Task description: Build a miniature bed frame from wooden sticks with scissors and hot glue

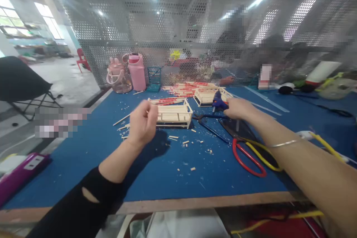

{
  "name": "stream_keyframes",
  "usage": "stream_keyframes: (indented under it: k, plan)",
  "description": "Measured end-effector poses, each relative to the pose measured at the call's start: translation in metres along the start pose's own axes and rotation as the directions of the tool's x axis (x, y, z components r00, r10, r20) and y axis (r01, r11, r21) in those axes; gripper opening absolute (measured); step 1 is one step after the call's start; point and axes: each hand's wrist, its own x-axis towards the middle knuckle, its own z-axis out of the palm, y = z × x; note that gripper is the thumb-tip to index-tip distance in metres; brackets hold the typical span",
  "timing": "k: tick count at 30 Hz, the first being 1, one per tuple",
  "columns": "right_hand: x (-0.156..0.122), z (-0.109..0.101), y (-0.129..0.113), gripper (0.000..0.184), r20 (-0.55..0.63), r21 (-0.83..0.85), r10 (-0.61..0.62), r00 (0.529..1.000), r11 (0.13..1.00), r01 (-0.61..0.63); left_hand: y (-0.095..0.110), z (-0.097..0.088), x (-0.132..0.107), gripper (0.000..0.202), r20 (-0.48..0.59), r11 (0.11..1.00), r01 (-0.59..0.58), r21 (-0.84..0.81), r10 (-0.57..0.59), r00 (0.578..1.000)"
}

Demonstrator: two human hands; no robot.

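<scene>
So there's this little stick frame [175, 117] sitting right about the middle of the frame, pale wood, with a slatted bed and low rails around it. The left hand [142, 122] is up at its left end, covering that part, fingers curled in and bunched together; can't tell if they're actually pinching the wood or some tiny piece, the fingertips are turned away. Over right of center, the right hand [238, 108] is wrapped around a blue glue gun [219, 101], which is in front of a second stick frame [205, 98]. Just below that there's a pair of pliers [213, 132] with dark blue handles lying spread, then scissors [235, 149] with one red and one yellow handle near the right forearm. A pile of red-marked sticks [189, 89] lies behind the two frames, and bits of cut wood are scattered all over the blue tabletop [156, 178]. Upper left of center you get a pink bottle [136, 73] next to a rabbit-eared jug [119, 76], both in front of a perforated metal screen [167, 18]. Lower left corner has a purple power strip [23, 176], and a black chair [21, 78] is at the left edge.
</scene>
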Motion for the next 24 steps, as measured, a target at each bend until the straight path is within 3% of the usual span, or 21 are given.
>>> stream_keyframes:
  k: [2, 4, 8, 13, 15, 19, 24]
  plan:
    - [0.004, 0.012, 0.007, 0.038, 0.049, -0.022, 0.058, 0.997, 0.998, -0.057, -0.018, 0.000, 0.008, 0.015, -0.188, 0.999, 0.030, -0.014, -0.032, 0.982]
    - [0.004, 0.021, 0.008, 0.044, 0.063, -0.018, 0.088, 0.994, 0.996, -0.087, -0.033, 0.003, 0.013, 0.014, -0.262, 0.993, 0.121, -0.007, -0.119, 0.958]
    - [0.002, 0.019, -0.002, 0.044, -0.032, 0.047, 0.144, 0.989, 0.989, -0.142, -0.041, 0.012, 0.012, 0.018, -0.143, 0.941, 0.336, -0.030, -0.337, 0.931]
    - [-0.009, -0.015, -0.010, 0.038, -0.183, 0.153, 0.196, 0.963, 0.974, -0.169, -0.028, 0.012, 0.008, 0.019, -0.022, 0.879, 0.477, -0.012, -0.477, 0.879]
    - [-0.023, -0.030, -0.009, 0.039, -0.184, 0.248, 0.151, 0.971, 0.963, -0.102, -0.023, 0.010, 0.008, 0.019, -0.001, 0.858, 0.513, -0.012, -0.513, 0.858]
    - [-0.066, -0.043, -0.008, 0.036, -0.125, 0.552, -0.062, 0.990, 0.825, 0.121, -0.016, 0.007, 0.008, 0.022, 0.058, 0.848, 0.531, 0.003, -0.530, 0.846]
    - [-0.109, -0.035, -0.016, 0.033, -0.085, 0.591, -0.287, 0.954, 0.757, 0.280, -0.016, 0.008, 0.008, 0.022, 0.069, 0.836, 0.548, -0.018, -0.546, 0.835]
